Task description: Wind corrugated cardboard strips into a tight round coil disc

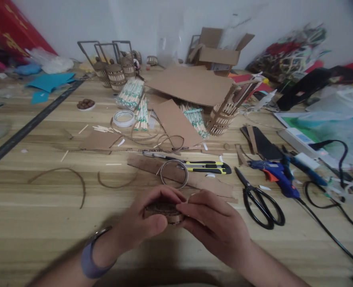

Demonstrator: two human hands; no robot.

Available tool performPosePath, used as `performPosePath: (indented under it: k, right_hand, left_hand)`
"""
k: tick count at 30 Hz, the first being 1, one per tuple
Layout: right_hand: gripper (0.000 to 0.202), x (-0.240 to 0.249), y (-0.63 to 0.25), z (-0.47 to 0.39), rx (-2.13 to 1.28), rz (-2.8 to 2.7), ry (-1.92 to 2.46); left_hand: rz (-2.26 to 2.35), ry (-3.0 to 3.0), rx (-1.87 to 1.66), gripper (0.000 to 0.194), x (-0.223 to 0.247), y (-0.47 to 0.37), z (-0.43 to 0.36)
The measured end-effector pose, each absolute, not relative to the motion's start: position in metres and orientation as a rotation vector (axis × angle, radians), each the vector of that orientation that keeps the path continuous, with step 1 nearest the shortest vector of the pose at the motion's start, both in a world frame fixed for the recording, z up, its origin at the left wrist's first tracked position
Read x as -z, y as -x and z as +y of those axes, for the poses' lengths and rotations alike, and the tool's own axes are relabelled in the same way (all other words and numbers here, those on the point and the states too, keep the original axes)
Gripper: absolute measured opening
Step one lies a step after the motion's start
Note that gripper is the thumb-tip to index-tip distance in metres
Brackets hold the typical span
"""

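Between my hands is a small round brown cardboard disc (173, 218) with a raised rim. My left hand (146, 217) wraps round its left side, with the thumb along the near edge. The fingertips of my right hand (214, 223) pinch the rim on the right; part of the disc is hidden behind them. Just beyond my hands lies a thin brown ring (174, 174), partly over a cardboard strip (146, 164). A yellow and black utility knife (208, 167) and a pen (161, 156) rest behind it.
To the right lie black scissors (258, 199) and a blue glue gun (276, 175) with a trailing cord. Further back are a tape roll (124, 118), packs of sticks (130, 94), cardboard sheets (191, 84) and handled stick buckets (116, 77). Curled strips (82, 183) lie at left.
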State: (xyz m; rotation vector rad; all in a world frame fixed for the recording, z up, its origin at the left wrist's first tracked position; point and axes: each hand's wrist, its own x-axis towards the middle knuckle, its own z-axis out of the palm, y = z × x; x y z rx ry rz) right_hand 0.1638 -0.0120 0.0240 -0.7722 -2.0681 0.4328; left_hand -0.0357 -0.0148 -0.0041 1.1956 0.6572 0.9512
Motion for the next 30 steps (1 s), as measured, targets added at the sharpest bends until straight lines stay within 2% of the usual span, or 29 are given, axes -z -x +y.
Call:
performPosePath:
  k: [6,10,14,19,30]
  right_hand:
    - [0.016,-0.022,-0.17,-0.007,-0.199,-2.173,0.85]
    - [0.021,-0.017,-0.171,-0.003,-0.058,-2.264,0.89]
    - [0.018,-0.008,-0.173,-0.005,-0.041,-2.349,0.922]
    - [0.017,-0.002,-0.174,-0.008,-0.063,-2.352,0.931]
    - [0.016,-0.022,-0.18,0.001,-0.3,-2.096,0.864]
  left_hand:
    - [0.91,-1.796,-1.17,0.015,-0.001,0.044,-0.008]
    - [1.026,-2.441,-1.256,0.022,-0.007,0.047,-0.006]
    - [1.055,-2.738,-1.14,0.022,-0.009,0.044,-0.009]
    - [1.039,-2.747,-1.076,0.029,-0.01,0.042,-0.011]
    - [1.128,-2.189,-1.234,0.021,-0.015,0.052,-0.012]
